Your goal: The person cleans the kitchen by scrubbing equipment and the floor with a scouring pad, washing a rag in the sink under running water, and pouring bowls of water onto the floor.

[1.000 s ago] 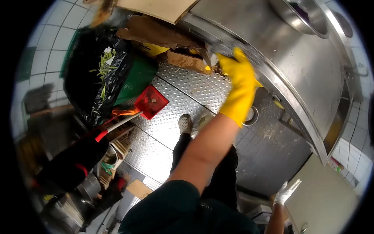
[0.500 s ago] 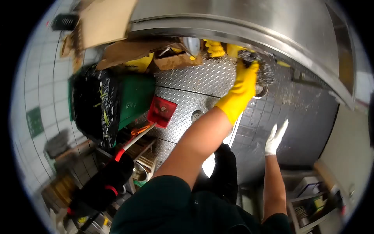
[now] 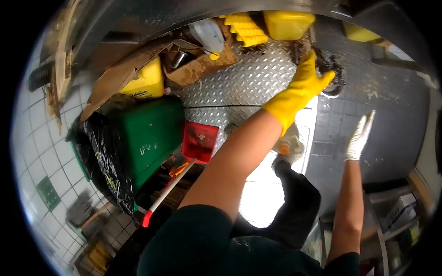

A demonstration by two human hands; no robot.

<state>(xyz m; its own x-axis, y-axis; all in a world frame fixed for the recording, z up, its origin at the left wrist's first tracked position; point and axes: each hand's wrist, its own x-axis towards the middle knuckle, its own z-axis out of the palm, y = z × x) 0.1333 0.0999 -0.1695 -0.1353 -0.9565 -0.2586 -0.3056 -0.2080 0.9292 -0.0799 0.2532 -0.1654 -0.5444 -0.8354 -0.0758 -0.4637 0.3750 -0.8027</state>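
Observation:
My left hand, in a yellow rubber glove, reaches forward over the floor. Its thumb and fingers are stretched apart, and I see nothing gripped in it. Just beyond the fingers is a dark, tangled mesh like a wire scrubber; whether the fingertips touch it I cannot tell. Under the mesh shows the rim of a round metal container. My right hand, in a white glove, is held out over the dark tiled floor, fingers straight, holding nothing.
A green bin with a black liner stands left, beside a red dustpan with a long handle. At the back are a cardboard box, a clear plastic bottle and a yellow container. A jug with an orange cap is near my leg.
The view has shifted forward and lower, under the steel edge. My left hand, earlier against the mesh, now has its thumb and fingers spread beside it. My right hand stays outstretched.

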